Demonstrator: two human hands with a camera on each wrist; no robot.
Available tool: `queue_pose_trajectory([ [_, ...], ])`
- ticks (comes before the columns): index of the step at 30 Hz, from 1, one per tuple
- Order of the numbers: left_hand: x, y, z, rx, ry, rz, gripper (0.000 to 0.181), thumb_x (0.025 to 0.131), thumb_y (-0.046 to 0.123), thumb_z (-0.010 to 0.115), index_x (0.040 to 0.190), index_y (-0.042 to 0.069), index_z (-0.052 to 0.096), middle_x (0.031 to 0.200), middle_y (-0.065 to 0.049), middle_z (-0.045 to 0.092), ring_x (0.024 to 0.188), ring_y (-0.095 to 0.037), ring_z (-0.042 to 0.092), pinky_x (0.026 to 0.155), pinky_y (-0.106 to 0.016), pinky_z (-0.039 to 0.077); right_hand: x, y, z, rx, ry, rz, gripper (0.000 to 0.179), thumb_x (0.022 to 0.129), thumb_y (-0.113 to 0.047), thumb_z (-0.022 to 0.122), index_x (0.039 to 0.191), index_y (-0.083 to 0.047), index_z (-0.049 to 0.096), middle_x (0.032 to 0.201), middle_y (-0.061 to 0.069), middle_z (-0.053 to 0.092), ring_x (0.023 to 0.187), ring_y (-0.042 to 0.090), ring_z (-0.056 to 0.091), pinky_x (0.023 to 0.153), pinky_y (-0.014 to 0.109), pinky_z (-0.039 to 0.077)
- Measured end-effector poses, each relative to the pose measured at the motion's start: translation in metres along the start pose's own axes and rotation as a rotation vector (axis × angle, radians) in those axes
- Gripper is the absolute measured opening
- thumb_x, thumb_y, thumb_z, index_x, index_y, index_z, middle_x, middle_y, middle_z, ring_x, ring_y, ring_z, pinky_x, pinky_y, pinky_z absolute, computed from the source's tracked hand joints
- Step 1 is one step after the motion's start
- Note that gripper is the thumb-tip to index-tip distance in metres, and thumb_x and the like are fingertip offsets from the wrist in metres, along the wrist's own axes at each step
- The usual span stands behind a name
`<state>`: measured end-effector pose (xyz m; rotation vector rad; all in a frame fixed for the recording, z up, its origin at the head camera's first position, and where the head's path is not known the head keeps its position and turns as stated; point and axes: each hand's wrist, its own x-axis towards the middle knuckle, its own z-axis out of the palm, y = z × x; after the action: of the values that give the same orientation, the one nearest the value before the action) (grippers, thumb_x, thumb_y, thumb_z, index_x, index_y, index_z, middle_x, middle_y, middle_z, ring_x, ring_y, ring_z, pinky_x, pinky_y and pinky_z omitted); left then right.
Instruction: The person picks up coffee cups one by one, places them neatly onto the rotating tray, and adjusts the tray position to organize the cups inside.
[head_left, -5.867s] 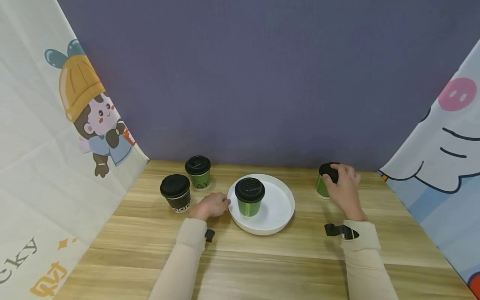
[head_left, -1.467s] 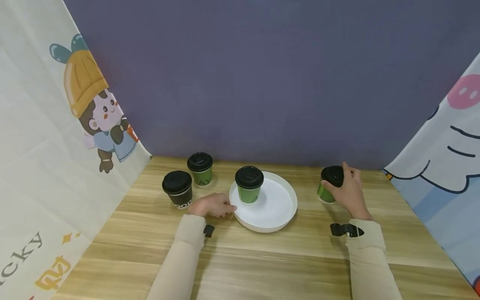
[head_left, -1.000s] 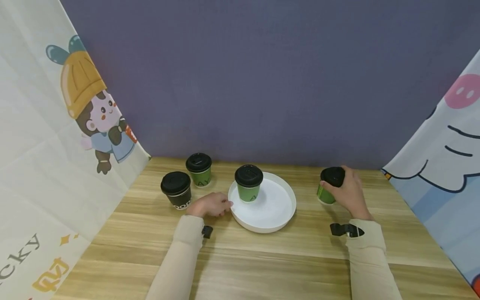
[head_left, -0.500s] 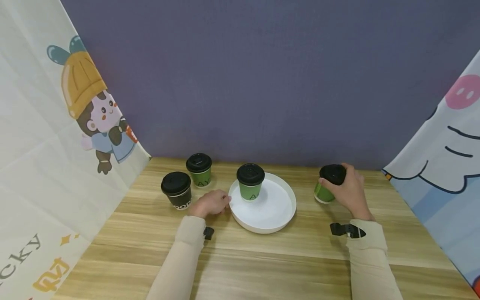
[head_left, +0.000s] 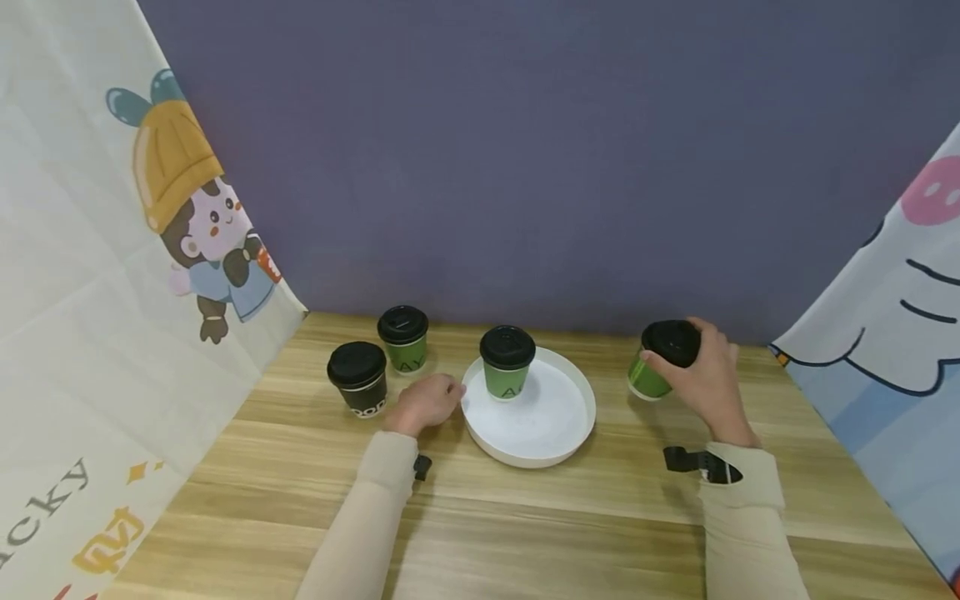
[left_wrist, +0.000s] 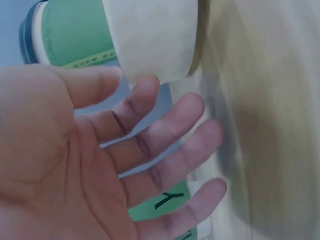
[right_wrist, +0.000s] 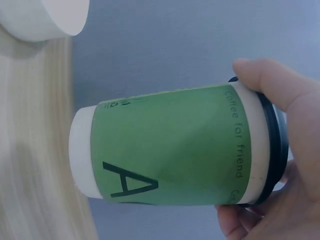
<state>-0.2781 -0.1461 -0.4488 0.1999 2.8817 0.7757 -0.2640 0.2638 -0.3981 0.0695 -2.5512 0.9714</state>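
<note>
In the head view my right hand (head_left: 708, 379) grips a green paper coffee cup (head_left: 649, 382) with a black lid, thumb and fingers around the lid end. The cup leans, its base toward the plate; the right wrist view shows a large "A" on its sleeve (right_wrist: 170, 145). My left hand (head_left: 427, 402) is at the left rim of a round white plate (head_left: 555, 450), fingertips right at the edge. Its fingers are loosely bent with nothing between them in the left wrist view (left_wrist: 150, 145). Another lidded green cup (head_left: 507, 379) stands upright on the plate, left of its middle.
Left of the plate stand a black lidded cup (head_left: 360, 392) and, behind it, a green lidded cup (head_left: 406, 348). The wooden table (head_left: 525, 533) ends at a purple-grey backdrop (head_left: 525, 167). Printed cloths hang at the left (head_left: 67, 250) and right (head_left: 885, 400).
The right-hand cup has tilted and risen slightly. Since the first frame the plate's cup has shifted backward and its visible lettering has turned. The left hand, earlier pinching the rim, has loosened.
</note>
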Motion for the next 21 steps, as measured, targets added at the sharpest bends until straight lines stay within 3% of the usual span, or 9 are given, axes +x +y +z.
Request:
queue_pose_trajectory([
  [4,-0.003,-0.001,-0.004,0.000,0.000,-0.003,0.039,0.107,0.039,0.050,0.076,0.017,0.058,0.070,-0.001,0.053,0.064,-0.019,0.050,0.062,-0.034,0.040,-0.002,-0.008,-0.002,0.021,0.023,-0.032,0.098,0.088,-0.045,0.079,0.160,-0.003,0.027,0.152,0.035,0.037,0.123,0.050,0.031,0.091,0.066,0.033],
  [9,-0.009,0.000,-0.009,-0.005,-0.074,0.010,0.043,0.104,0.040,0.056,0.068,0.016,0.053,0.064,0.002,0.046,0.058,-0.015,0.043,0.055,-0.031,0.034,-0.004,-0.020,-0.006,0.038,0.046,-0.066,0.097,0.087,-0.042,0.081,0.160,-0.006,0.028,0.153,0.032,0.038,0.119,0.046,0.030,0.088,0.062,0.032],
  [15,-0.014,0.003,-0.011,-0.031,-0.187,0.029,0.037,0.104,0.037,0.055,0.085,0.009,0.069,0.070,0.001,0.055,0.061,-0.015,0.047,0.056,-0.029,0.038,-0.008,-0.033,-0.012,0.049,0.069,-0.098,0.095,0.086,-0.038,0.082,0.159,-0.006,0.030,0.152,0.031,0.039,0.117,0.044,0.029,0.088,0.060,0.032],
  [21,-0.014,0.003,-0.010,-0.066,-0.256,0.064,0.035,0.105,0.034,0.055,0.089,0.007,0.072,0.074,-0.007,0.067,0.063,-0.014,0.056,0.058,-0.027,0.042,-0.010,-0.041,-0.014,0.039,0.074,-0.118,0.095,0.085,-0.037,0.083,0.159,-0.006,0.031,0.153,0.030,0.039,0.118,0.044,0.030,0.088,0.059,0.031],
])
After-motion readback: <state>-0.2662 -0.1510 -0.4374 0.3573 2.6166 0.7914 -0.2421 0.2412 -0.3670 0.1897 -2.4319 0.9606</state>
